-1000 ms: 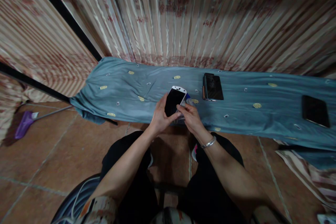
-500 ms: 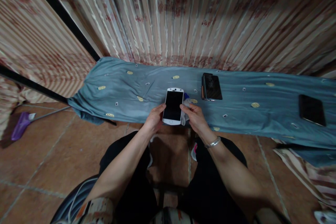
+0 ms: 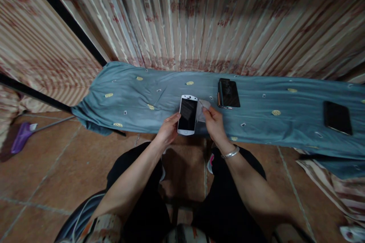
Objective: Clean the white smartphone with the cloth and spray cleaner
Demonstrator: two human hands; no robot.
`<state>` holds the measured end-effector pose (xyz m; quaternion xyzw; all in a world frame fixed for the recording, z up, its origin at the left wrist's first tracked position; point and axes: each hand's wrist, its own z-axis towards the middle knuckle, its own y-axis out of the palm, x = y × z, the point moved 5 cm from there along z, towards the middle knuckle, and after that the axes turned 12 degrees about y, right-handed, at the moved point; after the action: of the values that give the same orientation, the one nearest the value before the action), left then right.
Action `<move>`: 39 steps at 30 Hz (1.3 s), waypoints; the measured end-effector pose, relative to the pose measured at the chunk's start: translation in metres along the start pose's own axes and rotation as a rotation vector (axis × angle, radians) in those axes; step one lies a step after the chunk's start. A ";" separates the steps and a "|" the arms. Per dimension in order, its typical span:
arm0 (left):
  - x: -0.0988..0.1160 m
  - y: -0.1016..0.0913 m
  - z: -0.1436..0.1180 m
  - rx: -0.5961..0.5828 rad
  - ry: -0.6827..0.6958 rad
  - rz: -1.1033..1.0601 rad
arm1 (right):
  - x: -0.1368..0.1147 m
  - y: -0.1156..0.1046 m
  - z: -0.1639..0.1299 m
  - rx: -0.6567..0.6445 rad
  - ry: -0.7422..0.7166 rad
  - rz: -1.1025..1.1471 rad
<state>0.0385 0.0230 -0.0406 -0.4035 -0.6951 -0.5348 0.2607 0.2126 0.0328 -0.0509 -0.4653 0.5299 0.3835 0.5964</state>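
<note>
A white smartphone [image 3: 187,115] with a dark screen is gripped along its left edge by my left hand [image 3: 169,127], its face turned up toward me. Pinched in my right hand [image 3: 213,121] is a light grey cloth [image 3: 203,109], which hangs right beside the phone's right edge; whether the two touch, I cannot tell. Both hands are over the front edge of the long surface covered in blue-grey fabric [image 3: 168,79]. A silver bangle circles my right wrist.
Beyond my right hand lies a small stack of dark phones [image 3: 230,94]. Another black phone [image 3: 338,117] rests farther right on the fabric. A pleated curtain [image 3: 182,19] hangs behind. On the tiled floor at left is a purple broom [image 3: 21,136]; black metal bars [image 3: 68,19] slant above it.
My right hand has come off the phone's right edge and shifted slightly right, bringing the cloth more into view. My left hand keeps its hold on the phone.
</note>
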 end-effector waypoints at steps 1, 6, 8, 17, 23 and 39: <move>-0.001 0.001 0.000 -0.006 0.004 0.004 | -0.005 0.001 -0.002 0.003 -0.075 -0.102; -0.010 0.003 0.001 -0.036 0.041 0.006 | -0.021 0.017 -0.016 -0.033 -0.357 -0.493; -0.015 0.003 0.001 -0.042 0.044 0.005 | -0.021 0.022 -0.017 -0.041 -0.389 -0.567; -0.018 -0.002 0.005 -0.045 0.066 -0.004 | -0.025 0.035 -0.025 -0.133 -0.473 -0.584; -0.006 -0.001 0.010 -0.046 0.113 -0.035 | -0.024 0.044 -0.039 -0.151 -0.495 -0.527; 0.015 -0.013 0.018 0.138 0.135 -0.004 | -0.025 0.054 -0.067 -0.272 -0.584 -0.436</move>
<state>0.0208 0.0433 -0.0413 -0.3463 -0.7118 -0.5124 0.3329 0.1391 -0.0158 -0.0350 -0.5129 0.1708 0.4308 0.7226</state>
